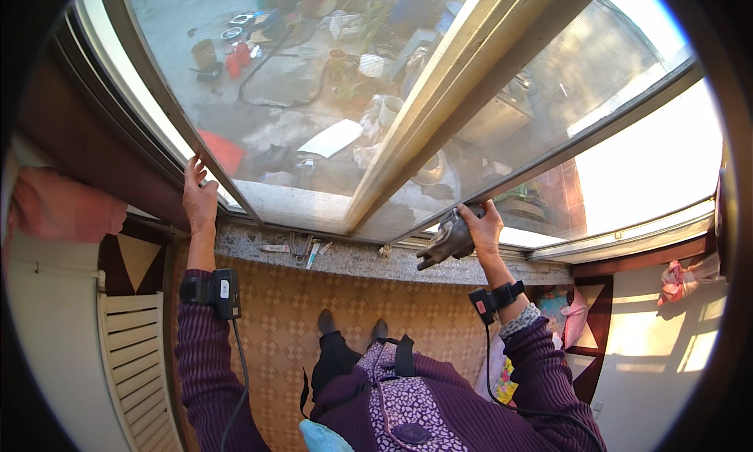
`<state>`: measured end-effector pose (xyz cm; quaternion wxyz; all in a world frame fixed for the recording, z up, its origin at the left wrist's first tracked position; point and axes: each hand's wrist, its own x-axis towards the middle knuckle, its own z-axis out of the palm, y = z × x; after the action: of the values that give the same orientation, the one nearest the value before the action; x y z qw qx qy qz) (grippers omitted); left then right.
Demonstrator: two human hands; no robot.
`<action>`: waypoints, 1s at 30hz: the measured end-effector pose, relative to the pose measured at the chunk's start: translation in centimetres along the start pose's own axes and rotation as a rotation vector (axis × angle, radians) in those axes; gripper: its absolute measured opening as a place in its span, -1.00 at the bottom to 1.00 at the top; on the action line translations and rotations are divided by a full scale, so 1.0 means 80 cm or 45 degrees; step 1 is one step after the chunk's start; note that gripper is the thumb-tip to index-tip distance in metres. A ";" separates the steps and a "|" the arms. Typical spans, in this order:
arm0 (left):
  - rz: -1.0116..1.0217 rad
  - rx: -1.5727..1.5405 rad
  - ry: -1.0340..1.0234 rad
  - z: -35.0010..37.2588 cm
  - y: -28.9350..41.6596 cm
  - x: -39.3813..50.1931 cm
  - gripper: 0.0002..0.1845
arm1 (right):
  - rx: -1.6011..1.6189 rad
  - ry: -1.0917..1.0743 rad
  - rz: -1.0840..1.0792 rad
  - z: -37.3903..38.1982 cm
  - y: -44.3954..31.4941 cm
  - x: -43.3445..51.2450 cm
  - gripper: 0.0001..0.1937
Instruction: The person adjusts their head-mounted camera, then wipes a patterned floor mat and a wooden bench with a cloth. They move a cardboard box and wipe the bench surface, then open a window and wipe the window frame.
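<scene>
My left hand (200,196) reaches up to the left edge of a sliding window sash (170,108), with its fingertips against the frame and its fingers slightly apart. Nothing is visible inside that hand. In my right hand (485,228) is a dark grey object (450,240) with a forked lower end; what exactly it is cannot be made out. It is held close to the lower rail of another sash, over the speckled stone windowsill (365,264). A pale upright frame (429,111) stands between the panes.
On the sill lie small tubes (313,253) and a pair of scissors (302,249). White slatted furniture (135,358) stands at left, a pink cloth (67,205) above it. Bags (567,317) sit at right on the patterned floor (276,340). Cables run from both wrist devices.
</scene>
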<state>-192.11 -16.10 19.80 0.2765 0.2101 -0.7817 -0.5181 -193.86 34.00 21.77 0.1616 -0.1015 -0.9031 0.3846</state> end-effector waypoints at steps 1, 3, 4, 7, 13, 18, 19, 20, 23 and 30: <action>-0.021 0.023 0.016 0.000 0.001 0.000 -0.34 | 0.004 0.009 -0.001 0.001 0.000 0.000 -0.61; -0.022 -0.025 0.028 0.000 0.003 0.000 -0.34 | 0.007 0.021 -0.003 0.001 0.000 0.000 -0.62; -0.023 -0.033 0.041 0.000 0.004 0.000 -0.34 | -0.031 0.033 0.028 0.001 0.000 0.001 -0.63; -0.009 -0.027 0.034 0.000 0.006 0.000 -0.35 | 0.042 0.040 -0.051 0.000 0.001 0.001 -0.65; -0.038 -0.055 -0.018 0.000 0.007 0.002 -0.34 | 0.039 0.023 -0.046 0.000 0.001 0.001 -0.62; -0.029 -0.120 0.008 -0.001 0.006 0.000 -0.34 | 0.022 0.078 -0.048 0.002 0.001 0.002 -0.64; -0.029 -0.133 0.003 -0.001 0.006 -0.001 -0.34 | -0.020 0.091 -0.057 0.003 0.002 0.002 -0.65; -0.028 -0.144 -0.001 -0.002 0.007 -0.002 -0.33 | -0.012 0.105 -0.060 0.003 0.002 0.002 -0.64; -0.042 -0.149 -0.013 -0.002 0.010 -0.005 -0.33 | -0.043 0.132 -0.050 0.004 0.004 0.002 -0.63; -0.064 -0.162 -0.022 -0.003 0.014 -0.006 -0.33 | -0.040 0.200 -0.062 0.006 0.011 0.004 -0.60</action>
<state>-191.63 -15.54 20.84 0.2694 0.2073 -0.7439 -0.5754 -194.31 34.39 20.85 0.2395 -0.1119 -0.8958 0.3573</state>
